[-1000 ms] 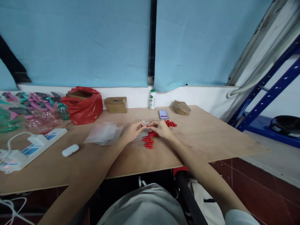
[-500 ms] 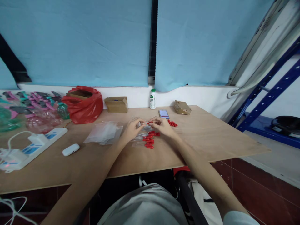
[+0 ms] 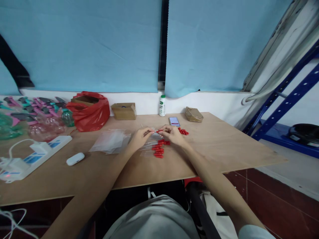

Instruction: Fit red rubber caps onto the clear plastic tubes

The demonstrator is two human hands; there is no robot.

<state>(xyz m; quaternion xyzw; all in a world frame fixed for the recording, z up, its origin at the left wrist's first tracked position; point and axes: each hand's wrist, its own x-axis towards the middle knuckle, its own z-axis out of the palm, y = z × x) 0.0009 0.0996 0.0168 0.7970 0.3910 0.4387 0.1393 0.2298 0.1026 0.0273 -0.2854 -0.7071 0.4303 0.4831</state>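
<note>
Over the middle of the table my left hand point(image 3: 139, 137) pinches the thin glass tube of a dropper, mostly hidden by the fingers. My right hand point(image 3: 172, 134) grips the red rubber bulb point(image 3: 159, 131) at the tube's other end; the fingertips of both hands are close together. Just below lie several glass droppers with red bulbs point(image 3: 159, 150), their clear tubes point(image 3: 149, 146) pointing left. More glass tubes show between and behind the hands. Loose red rubber bulbs point(image 3: 183, 131) are heaped right of my right hand.
Clear plastic bags point(image 3: 109, 141) lie left of my left hand. Farther left are a white case point(image 3: 75, 159), a power strip point(image 3: 53, 143), a red bag point(image 3: 92, 114) and spray bottles point(image 3: 45, 124). Along the back stand a small box point(image 3: 124, 111), a white bottle point(image 3: 162, 106), a phone point(image 3: 174, 121) and a package point(image 3: 194, 114).
Both hands stay in almost the same place, keeping hold of the dropper. The fingers shift only slightly, and a little more red shows between them.
</note>
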